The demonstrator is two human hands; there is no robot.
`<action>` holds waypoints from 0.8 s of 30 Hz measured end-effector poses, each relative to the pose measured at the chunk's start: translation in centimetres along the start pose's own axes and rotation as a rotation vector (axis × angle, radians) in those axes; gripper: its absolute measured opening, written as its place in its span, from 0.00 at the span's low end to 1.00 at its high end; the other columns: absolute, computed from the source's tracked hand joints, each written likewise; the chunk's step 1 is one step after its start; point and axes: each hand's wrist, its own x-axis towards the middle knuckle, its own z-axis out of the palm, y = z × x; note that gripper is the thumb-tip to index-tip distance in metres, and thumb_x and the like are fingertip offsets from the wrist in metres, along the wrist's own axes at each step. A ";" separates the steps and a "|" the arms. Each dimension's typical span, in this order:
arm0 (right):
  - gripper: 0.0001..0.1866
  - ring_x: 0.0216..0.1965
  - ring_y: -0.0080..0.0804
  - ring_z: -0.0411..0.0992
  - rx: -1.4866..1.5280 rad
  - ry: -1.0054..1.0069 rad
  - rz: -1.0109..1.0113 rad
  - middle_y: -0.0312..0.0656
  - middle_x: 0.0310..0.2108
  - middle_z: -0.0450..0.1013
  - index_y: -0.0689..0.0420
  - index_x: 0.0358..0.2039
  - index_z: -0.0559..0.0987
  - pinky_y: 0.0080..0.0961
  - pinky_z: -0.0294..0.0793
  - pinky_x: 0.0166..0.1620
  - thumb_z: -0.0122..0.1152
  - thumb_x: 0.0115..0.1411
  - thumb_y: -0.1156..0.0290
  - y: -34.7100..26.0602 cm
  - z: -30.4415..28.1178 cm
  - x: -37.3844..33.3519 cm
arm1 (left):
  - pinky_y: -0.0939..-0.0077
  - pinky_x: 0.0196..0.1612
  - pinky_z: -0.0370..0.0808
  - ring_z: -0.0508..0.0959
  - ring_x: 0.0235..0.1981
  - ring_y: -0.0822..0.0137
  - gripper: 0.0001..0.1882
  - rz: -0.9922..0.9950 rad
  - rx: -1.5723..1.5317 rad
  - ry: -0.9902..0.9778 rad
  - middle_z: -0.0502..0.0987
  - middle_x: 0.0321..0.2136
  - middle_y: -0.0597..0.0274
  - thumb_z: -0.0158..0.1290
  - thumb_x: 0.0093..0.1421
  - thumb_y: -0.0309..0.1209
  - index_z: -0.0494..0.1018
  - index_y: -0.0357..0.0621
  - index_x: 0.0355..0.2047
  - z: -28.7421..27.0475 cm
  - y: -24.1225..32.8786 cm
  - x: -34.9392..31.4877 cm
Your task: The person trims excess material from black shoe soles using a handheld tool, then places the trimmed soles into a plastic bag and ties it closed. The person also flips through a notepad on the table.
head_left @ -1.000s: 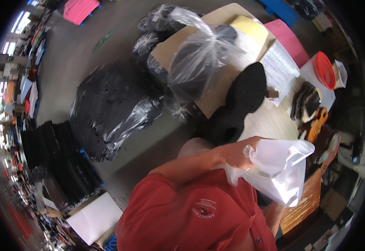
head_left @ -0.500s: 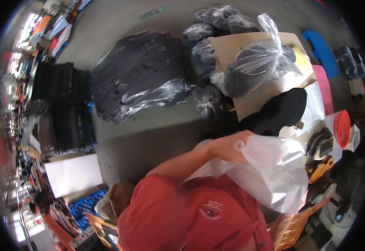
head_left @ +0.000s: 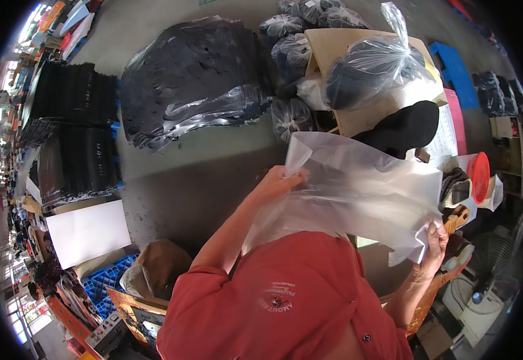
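A translucent white plastic bag (head_left: 357, 186) is stretched out between my two hands in front of my body. My left hand (head_left: 282, 182) is closed on its left edge, the fingers pinching the film. At the lower right corner my right hand (head_left: 434, 245) grips the other edge, with the thumb on top. Just beyond the bag lies a stack of black sole-shaped pieces (head_left: 406, 127) on the table. Past that stands a knotted clear bag (head_left: 375, 72) with dark contents.
The table (head_left: 339, 39) also holds a red round container (head_left: 480, 177) and a bundle of dark pieces (head_left: 455, 187). Large stacks of black sheets (head_left: 195, 78) stand on the floor ahead. At left are a white board (head_left: 90, 233) and a blue crate (head_left: 105, 279); a fan (head_left: 492, 252) stands right.
My left hand has moved left and a little up, away from the middle of the bag. The bunched bag is now spread wide, and my right hand has come into view.
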 end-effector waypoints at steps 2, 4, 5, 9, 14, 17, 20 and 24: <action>0.09 0.32 0.19 0.75 -0.100 -0.028 -0.009 0.34 0.36 0.80 0.56 0.43 0.87 0.18 0.74 0.34 0.72 0.65 0.69 -1.3 2.0 -0.7 | 0.67 0.60 0.72 0.80 0.55 0.57 0.21 -0.013 0.072 -0.036 0.82 0.51 0.49 0.63 0.60 0.35 0.79 0.37 0.51 -0.8 -1.2 2.2; 0.08 0.32 0.18 0.75 -0.129 -0.126 0.023 0.33 0.36 0.80 0.57 0.43 0.86 0.17 0.73 0.34 0.72 0.64 0.72 -1.9 4.8 -0.9 | 0.64 0.62 0.71 0.78 0.58 0.53 0.28 0.138 0.305 0.130 0.80 0.52 0.46 0.65 0.59 0.38 0.77 0.37 0.56 -1.4 -2.3 3.7; 0.07 0.31 0.18 0.74 -0.090 -0.117 0.021 0.33 0.35 0.80 0.57 0.42 0.86 0.16 0.73 0.34 0.71 0.63 0.74 -1.6 6.6 -1.2 | 0.62 0.63 0.71 0.77 0.59 0.51 0.30 0.293 0.498 0.320 0.80 0.53 0.45 0.66 0.59 0.39 0.75 0.37 0.58 -1.5 -2.7 4.1; 0.11 0.31 0.17 0.73 -0.403 -0.238 0.196 0.31 0.33 0.79 0.58 0.40 0.85 0.15 0.71 0.32 0.67 0.59 0.86 -0.5 14.3 -2.2 | 0.56 0.66 0.69 0.71 0.64 0.44 0.34 0.727 0.564 0.614 0.75 0.59 0.40 0.67 0.58 0.42 0.74 0.35 0.60 -2.9 -1.0 3.5; 0.10 0.28 0.15 0.69 -0.545 -0.417 0.318 0.29 0.29 0.74 0.57 0.36 0.77 0.16 0.68 0.30 0.70 0.59 0.83 4.5 21.8 -1.5 | 0.67 0.55 0.77 0.80 0.51 0.61 0.23 0.429 0.007 -0.136 0.83 0.46 0.52 0.64 0.64 0.37 0.79 0.32 0.53 -3.2 3.5 0.0; 0.07 0.29 0.14 0.69 -0.641 -0.530 0.303 0.29 0.30 0.73 0.58 0.36 0.77 0.16 0.68 0.32 0.68 0.63 0.79 6.5 24.4 -1.1 | 0.76 0.45 0.77 0.80 0.40 0.73 0.16 0.267 -0.213 -0.311 0.84 0.35 0.62 0.61 0.67 0.34 0.81 0.32 0.46 -3.2 4.1 -0.6; 0.05 0.31 0.13 0.69 -0.566 -0.505 0.396 0.29 0.31 0.74 0.58 0.38 0.76 0.15 0.69 0.34 0.66 0.65 0.77 7.1 26.4 -1.1 | 0.80 0.39 0.76 0.78 0.35 0.79 0.11 0.180 -0.276 -0.310 0.83 0.30 0.66 0.60 0.68 0.32 0.82 0.33 0.39 -3.9 3.1 -0.2; 0.07 0.33 0.14 0.71 -0.580 -0.488 0.421 0.31 0.32 0.75 0.61 0.45 0.77 0.17 0.71 0.37 0.61 0.69 0.74 6.7 28.2 -1.2 | 0.81 0.35 0.73 0.75 0.31 0.81 0.08 0.175 -0.301 -0.293 0.80 0.29 0.70 0.58 0.68 0.29 0.80 0.36 0.36 -4.8 2.1 -0.1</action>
